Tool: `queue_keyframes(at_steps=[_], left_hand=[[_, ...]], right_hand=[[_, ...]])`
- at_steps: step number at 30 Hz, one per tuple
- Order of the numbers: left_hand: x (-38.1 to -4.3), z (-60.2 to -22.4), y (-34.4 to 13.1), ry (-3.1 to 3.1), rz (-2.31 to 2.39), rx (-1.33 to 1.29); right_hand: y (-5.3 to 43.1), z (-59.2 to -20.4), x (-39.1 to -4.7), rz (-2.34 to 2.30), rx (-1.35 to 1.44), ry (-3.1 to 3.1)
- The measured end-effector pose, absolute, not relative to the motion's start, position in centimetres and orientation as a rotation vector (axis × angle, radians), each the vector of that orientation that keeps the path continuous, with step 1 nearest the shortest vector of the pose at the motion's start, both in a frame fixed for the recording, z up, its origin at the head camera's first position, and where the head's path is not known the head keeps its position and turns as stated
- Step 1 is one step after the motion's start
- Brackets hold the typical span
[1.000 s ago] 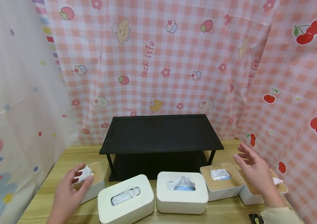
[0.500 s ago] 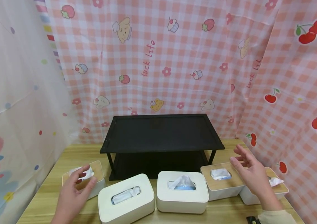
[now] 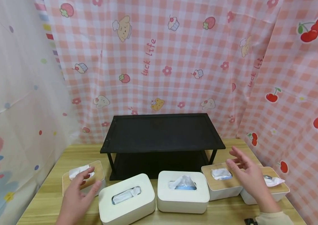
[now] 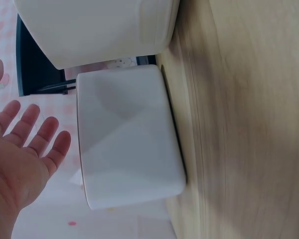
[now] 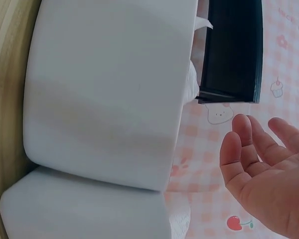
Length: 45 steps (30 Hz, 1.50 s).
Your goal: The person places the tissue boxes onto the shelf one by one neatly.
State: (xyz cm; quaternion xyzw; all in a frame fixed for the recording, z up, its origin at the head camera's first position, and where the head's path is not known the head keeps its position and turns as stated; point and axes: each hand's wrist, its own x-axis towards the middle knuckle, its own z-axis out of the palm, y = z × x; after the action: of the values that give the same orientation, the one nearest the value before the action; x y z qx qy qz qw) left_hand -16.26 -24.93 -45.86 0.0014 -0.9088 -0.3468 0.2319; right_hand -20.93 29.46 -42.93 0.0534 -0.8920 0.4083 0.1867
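My left hand (image 3: 77, 195) hovers with relaxed, spread fingers over the near side of the leftmost wood-topped tissue box (image 3: 98, 170); in the left wrist view its palm and fingers hold nothing. My right hand (image 3: 246, 173), fingers loosely bent and holding nothing, is over the gap between two more wood-topped boxes, the inner one (image 3: 211, 182) and the rightmost one (image 3: 277, 187). Between the hands stand two cream tissue boxes, one turned at an angle (image 3: 105, 200) and one nearly straight (image 3: 182, 198). White tissue shows in each box's opening.
Behind the boxes stands a black two-tier rack (image 3: 163, 132) on the wooden table (image 3: 72, 153). Pink checked cloth (image 3: 184, 53) hangs behind and to the right; a white printed cloth (image 3: 15, 78) hangs at left. Something small and black (image 3: 250, 222) lies by the right sleeve.
My right hand has moved left, uncovering more of the rightmost box. My left hand has shifted slightly right and down. The boxes keep their places.
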Motion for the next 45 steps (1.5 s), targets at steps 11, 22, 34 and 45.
queue_keyframes(at_steps=[11,22,34,45], left_hand=[[-15.6,-46.3,-24.3,-2.485,-0.952,-0.016],[-15.1,-46.0,-24.0,-2.536,-1.012,0.059],[-14.8,-46.4,-24.0,-2.509,-1.039,0.037],[-14.3,-46.6,-23.9,-2.539,-1.056,0.085]], right_hand=[[28.1,-42.9,-20.5,1.154,0.226,-2.496],[26.7,-43.0,-19.9,1.165,0.269,-2.504],[25.2,-43.0,-19.0,1.207,0.371,-2.462],[24.5,-43.2,-19.0,1.202,0.363,-2.477]])
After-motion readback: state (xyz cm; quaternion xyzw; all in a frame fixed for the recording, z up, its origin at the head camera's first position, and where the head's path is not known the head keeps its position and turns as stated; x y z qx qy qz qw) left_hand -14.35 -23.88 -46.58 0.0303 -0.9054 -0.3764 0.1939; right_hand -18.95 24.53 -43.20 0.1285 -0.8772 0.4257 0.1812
